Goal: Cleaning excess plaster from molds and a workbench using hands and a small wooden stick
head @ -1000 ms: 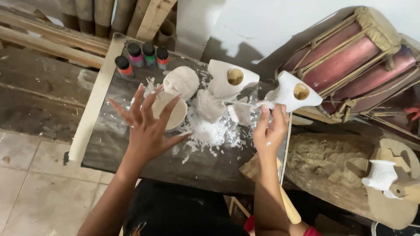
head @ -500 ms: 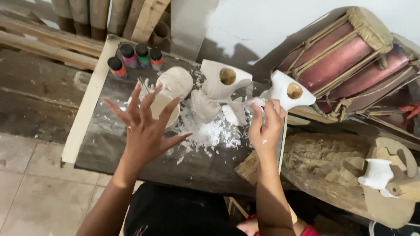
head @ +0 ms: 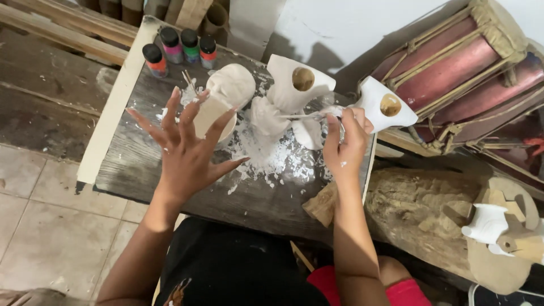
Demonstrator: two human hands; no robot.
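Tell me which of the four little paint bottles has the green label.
The third bottle from the left in the row at the board's far corner. Its neighbours wear pink and red-orange labels; the leftmost, standing slightly nearer, is orange too.

— What stands at the far-left corner of the dark wooden board (head: 141, 170)?

— Four small paint bottles (head: 180, 50) in a row. Right of the board lie reddish drums (head: 453, 68), and below those a rough log (head: 419, 209).
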